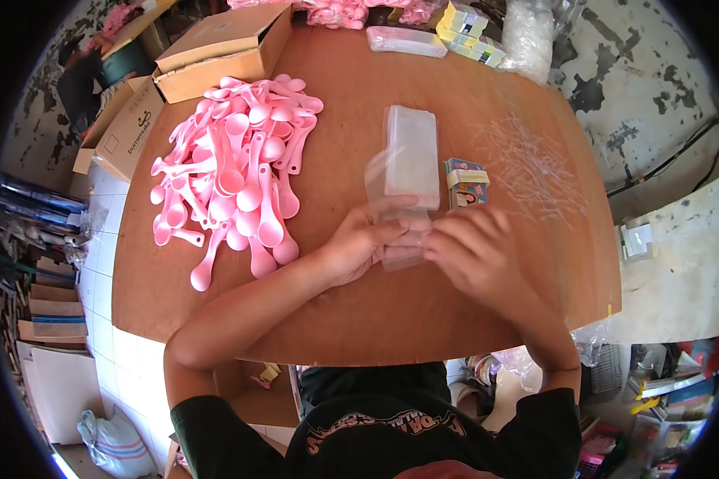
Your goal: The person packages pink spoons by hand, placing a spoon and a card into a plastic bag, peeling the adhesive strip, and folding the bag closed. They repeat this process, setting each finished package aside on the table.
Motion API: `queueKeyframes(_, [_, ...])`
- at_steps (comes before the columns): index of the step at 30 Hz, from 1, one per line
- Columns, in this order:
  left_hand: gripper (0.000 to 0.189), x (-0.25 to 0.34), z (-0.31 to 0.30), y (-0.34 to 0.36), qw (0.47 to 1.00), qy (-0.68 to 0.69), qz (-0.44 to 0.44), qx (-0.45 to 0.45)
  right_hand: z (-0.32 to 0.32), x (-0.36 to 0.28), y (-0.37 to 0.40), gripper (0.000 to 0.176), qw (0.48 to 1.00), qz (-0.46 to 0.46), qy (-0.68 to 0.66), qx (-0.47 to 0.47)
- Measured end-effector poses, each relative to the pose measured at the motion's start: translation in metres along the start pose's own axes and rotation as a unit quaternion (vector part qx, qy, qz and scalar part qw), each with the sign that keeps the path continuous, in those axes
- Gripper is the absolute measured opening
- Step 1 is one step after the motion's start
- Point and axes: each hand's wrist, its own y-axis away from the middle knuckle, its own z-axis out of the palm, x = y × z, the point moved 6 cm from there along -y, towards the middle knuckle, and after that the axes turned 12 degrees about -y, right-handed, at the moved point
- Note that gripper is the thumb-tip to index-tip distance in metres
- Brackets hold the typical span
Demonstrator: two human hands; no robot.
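Between my hands is a clear plastic bag [403, 254], its upper part see-through and hard to trace. My left hand [369, 243] pinches it from the left, and the fingers of my right hand [471, 247] are closed on its right edge. Just beyond them lies a stack of clear bags [411, 152]. Beside that stack, a bundle of small printed cards [466, 184] with a pale band sits above my right hand. A large heap of pink spoons [240, 168] covers the left part of the wooden table [335, 319].
Thin clear strips [535, 168] lie scattered at the right. Cardboard boxes [224, 48] stand at the back left. Along the far edge are a clear packet [407, 41], yellow bundles [471, 36] and a plastic roll [527, 40]. Part of a person [80, 88] shows at the upper left.
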Motion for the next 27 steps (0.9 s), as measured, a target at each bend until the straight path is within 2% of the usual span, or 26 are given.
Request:
queueKeyframes(2, [0.043,0.003,-0.007,0.000,1.000,0.008,0.002,0.019,-0.016,0.022,0.006,0.017,0.990,0.141,0.008,-0.022])
queueKeyframes(3, [0.042,0.003,-0.010,0.000,0.999,0.013,0.003,0.038,-0.017,0.041,0.017,0.025,0.981,0.192,-0.013,-0.025])
queueKeyframes(4, [0.042,0.003,-0.010,0.000,0.999,0.017,0.003,0.037,-0.018,0.051,0.024,0.025,0.981,0.193,-0.012,-0.028])
queueKeyframes(6, [0.041,0.005,-0.009,-0.002,0.998,0.022,0.000,0.057,-0.015,0.075,0.040,0.035,0.946,0.306,-0.075,-0.071])
queueKeyframes(7, [0.041,0.005,-0.008,-0.003,0.998,0.023,-0.002,0.056,-0.015,0.077,0.041,0.041,0.948,0.296,-0.059,-0.095])
queueKeyframes(11, [0.046,0.005,-0.009,-0.002,0.997,0.015,0.001,0.082,-0.010,0.082,0.048,0.039,0.946,0.302,-0.075,-0.092])
queueKeyframes(13, [0.048,0.006,-0.007,-0.003,0.997,0.017,0.000,0.081,-0.009,0.088,0.054,0.032,0.952,0.276,-0.113,-0.062])
queueKeyframes(16, [0.051,0.004,-0.009,-0.003,0.995,-0.006,-0.013,0.101,-0.010,0.092,0.059,0.023,0.948,0.283,-0.136,-0.053])
queueKeyframes(20, [0.052,0.004,-0.009,-0.003,0.994,-0.017,-0.004,0.104,-0.013,0.090,0.059,0.019,0.949,0.283,-0.135,-0.034])
queueKeyframes(22, [0.052,0.003,-0.010,-0.002,0.994,-0.022,0.001,0.110,-0.033,0.084,0.054,0.014,0.949,0.301,-0.055,0.070])
queueKeyframes(23, [0.050,0.004,-0.011,-0.001,0.992,-0.024,0.018,0.119,-0.034,0.082,0.054,0.014,0.950,0.300,-0.056,0.070])
queueKeyframes(25, [0.049,0.007,-0.014,-0.001,0.991,-0.026,0.037,0.130,-0.046,0.083,0.063,0.013,0.922,0.345,-0.063,0.166])
queueKeyframes(27, [0.045,0.017,-0.020,-0.001,0.984,-0.016,0.085,0.158,-0.044,0.077,0.064,0.014,0.915,0.340,-0.104,0.189])
